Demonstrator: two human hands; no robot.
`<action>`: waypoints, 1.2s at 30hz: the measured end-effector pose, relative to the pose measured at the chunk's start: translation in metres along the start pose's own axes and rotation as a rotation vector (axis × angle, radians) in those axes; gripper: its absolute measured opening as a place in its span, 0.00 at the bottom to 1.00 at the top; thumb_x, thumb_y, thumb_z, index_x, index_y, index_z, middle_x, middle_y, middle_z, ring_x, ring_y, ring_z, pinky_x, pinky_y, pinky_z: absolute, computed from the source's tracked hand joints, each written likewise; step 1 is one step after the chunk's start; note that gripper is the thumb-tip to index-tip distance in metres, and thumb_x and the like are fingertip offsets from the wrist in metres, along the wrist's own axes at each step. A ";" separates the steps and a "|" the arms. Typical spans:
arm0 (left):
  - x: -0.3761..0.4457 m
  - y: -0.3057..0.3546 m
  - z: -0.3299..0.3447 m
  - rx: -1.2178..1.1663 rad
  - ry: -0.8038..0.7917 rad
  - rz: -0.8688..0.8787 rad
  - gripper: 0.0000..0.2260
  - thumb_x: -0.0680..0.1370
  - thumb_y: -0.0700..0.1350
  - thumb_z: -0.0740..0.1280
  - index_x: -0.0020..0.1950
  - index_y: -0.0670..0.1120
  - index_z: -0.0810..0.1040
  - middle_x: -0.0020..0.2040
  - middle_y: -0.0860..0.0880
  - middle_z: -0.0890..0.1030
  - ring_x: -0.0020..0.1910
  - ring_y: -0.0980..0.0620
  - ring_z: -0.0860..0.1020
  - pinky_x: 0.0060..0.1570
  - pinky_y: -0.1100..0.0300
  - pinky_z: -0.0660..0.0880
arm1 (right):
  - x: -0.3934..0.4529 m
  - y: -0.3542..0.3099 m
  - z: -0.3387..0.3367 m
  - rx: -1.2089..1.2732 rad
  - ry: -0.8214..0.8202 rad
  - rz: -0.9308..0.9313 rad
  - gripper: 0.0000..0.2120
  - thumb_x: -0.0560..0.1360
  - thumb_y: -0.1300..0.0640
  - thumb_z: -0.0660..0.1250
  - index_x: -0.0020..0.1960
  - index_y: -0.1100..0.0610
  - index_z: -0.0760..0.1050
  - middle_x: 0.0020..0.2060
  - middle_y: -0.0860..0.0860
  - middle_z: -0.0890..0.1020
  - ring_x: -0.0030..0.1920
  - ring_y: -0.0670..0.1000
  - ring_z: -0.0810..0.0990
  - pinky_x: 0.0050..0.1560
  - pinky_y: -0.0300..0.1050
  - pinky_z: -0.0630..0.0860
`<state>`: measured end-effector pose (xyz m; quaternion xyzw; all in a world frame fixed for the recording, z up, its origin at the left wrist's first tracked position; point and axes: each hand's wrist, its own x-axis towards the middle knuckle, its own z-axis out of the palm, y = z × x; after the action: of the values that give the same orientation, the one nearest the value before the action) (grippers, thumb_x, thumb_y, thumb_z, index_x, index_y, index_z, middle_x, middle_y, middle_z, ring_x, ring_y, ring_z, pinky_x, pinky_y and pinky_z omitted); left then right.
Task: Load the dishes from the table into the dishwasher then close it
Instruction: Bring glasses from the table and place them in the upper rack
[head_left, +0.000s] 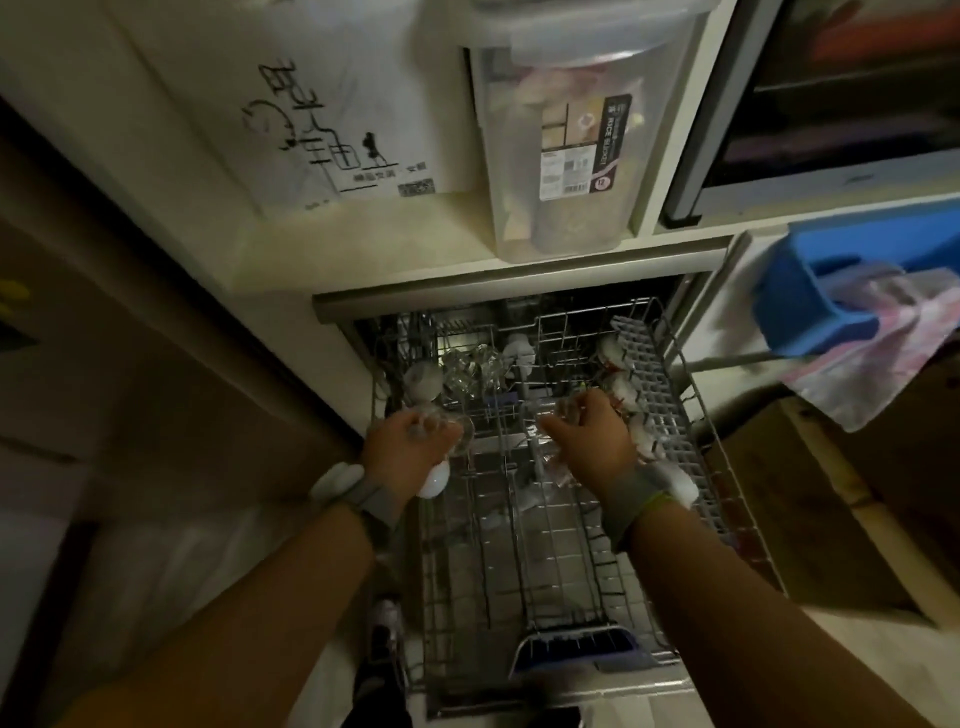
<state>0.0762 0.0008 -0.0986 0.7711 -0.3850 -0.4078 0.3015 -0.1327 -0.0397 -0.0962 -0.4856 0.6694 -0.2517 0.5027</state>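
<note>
Over the pulled-out rack, left hand and right hand each curl fingers round what seems a clear glass, rim-down for draining.

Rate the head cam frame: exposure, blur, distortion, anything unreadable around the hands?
Head view: dim, underexposed, left side and bottom near black. Wide-angle bending shows on shelf edges and the rack. Left hand and right hand are softly motion-blurred; the clear glass the left grips and the glass under the right are smeared, outlines hard to trace. The rice bucket label is readable.
</note>
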 end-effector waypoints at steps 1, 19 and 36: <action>0.020 -0.003 0.004 0.060 0.003 0.027 0.21 0.65 0.60 0.73 0.46 0.44 0.79 0.41 0.45 0.83 0.41 0.44 0.81 0.45 0.50 0.80 | 0.011 0.000 0.005 -0.026 0.013 0.011 0.15 0.74 0.52 0.71 0.55 0.53 0.68 0.45 0.52 0.80 0.40 0.53 0.81 0.37 0.46 0.81; 0.191 -0.052 0.024 0.389 -0.115 0.180 0.20 0.64 0.58 0.76 0.43 0.45 0.76 0.49 0.41 0.80 0.51 0.41 0.78 0.51 0.55 0.73 | 0.142 -0.017 0.105 -0.403 0.030 0.066 0.10 0.78 0.52 0.65 0.56 0.56 0.76 0.47 0.59 0.82 0.40 0.53 0.82 0.40 0.44 0.80; 0.198 -0.054 0.053 0.458 -0.025 0.232 0.19 0.69 0.45 0.75 0.58 0.45 0.78 0.66 0.46 0.69 0.62 0.43 0.71 0.57 0.57 0.69 | 0.186 0.010 0.136 -0.767 -0.123 0.103 0.20 0.74 0.56 0.67 0.65 0.56 0.71 0.56 0.58 0.79 0.56 0.60 0.78 0.55 0.54 0.76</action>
<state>0.1225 -0.1448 -0.2451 0.7648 -0.5569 -0.2822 0.1587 -0.0166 -0.1827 -0.2341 -0.6182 0.7071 0.0719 0.3357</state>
